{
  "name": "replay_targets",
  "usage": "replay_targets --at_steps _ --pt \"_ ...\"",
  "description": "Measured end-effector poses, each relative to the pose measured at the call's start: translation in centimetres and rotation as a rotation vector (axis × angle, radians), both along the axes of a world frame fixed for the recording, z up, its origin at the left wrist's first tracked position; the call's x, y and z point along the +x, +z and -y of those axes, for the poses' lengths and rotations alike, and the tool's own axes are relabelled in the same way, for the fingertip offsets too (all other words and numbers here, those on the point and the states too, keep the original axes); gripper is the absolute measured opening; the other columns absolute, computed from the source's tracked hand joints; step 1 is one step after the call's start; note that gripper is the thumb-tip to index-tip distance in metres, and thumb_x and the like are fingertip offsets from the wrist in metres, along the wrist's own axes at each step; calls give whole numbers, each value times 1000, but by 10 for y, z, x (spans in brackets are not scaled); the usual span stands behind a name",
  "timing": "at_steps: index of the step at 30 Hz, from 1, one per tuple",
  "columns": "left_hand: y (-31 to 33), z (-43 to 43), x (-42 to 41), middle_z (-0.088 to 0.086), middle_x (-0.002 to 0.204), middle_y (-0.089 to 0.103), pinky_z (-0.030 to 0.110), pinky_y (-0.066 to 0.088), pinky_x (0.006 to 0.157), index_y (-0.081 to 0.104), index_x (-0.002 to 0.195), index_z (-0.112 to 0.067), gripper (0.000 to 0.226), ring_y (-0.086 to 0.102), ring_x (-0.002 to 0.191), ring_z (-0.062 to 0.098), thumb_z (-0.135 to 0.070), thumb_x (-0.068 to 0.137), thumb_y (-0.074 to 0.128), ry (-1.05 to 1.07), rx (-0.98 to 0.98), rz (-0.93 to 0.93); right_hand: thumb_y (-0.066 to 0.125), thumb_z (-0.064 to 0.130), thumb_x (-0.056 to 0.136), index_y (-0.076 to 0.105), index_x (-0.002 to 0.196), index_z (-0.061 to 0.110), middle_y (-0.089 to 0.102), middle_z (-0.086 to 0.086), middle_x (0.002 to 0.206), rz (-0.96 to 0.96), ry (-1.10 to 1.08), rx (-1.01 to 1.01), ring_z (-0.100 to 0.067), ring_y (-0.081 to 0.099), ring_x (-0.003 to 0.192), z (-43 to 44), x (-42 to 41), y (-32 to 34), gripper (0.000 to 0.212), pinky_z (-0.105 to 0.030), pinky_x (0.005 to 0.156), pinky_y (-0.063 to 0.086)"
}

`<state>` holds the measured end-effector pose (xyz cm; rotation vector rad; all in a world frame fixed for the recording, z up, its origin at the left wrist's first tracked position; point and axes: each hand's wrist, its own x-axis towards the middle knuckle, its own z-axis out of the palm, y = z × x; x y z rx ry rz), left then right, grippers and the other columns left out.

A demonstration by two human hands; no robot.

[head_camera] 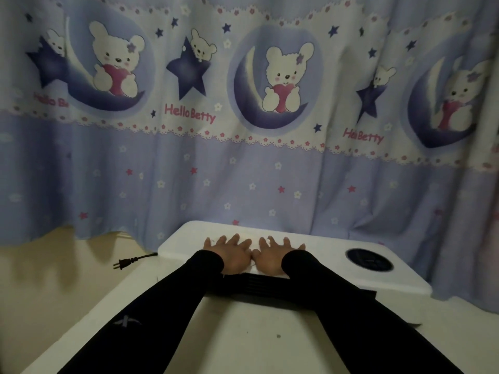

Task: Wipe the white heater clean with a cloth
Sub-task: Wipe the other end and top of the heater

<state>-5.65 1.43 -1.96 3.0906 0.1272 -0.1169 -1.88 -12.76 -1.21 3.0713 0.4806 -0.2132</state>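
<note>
Both hands, left hand (234, 255) and right hand (275, 255), are laid flat with fingers spread on the white heater (310, 261) beneath them. No cloth is seen; one should be fetched, then even strokes made toward the dark vent (369, 259) right of the right hand

One head-worn camera looks forward and down, close over the white heater (270, 255), lower centre of frame.
</note>
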Motion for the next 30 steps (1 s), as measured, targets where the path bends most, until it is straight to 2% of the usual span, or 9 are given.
replay_targets --at_steps 6,15,24,30 --pt "-2 24 -30 -3 168 -3 64 -2 117 2 157 -41 58 3 153 32 -46 101 13 -15 1 43 11 64 95 -5 158 32 -8 5 168 8 -1 16 -34 -8 153 26 -29 -1 73 -69 114 -6" --pt "-12 60 -41 -7 168 3 63 -8 116 8 154 -52 53 3 153 32 -51 101 9 -37 -61 115 11 64 95 -3 158 32 -5 6 168 48 -20 8 -34 -5 153 70 -44 -5 72 -71 114 -6" --pt "-6 78 3 -8 168 -4 68 -11 112 4 154 -49 58 -2 153 31 -48 98 17 -26 -77 20 9 62 98 -4 158 31 -6 5 168 22 -89 2 -34 -5 153 80 -15 -1 70 -70 114 -5" --pt "-5 69 45 -9 168 -8 70 -7 112 2 155 -48 59 -5 154 30 -57 99 17 -50 -56 -19 9 63 97 -7 158 31 -9 4 168 9 -88 5 -33 -8 153 75 21 -3 72 -69 115 -6"
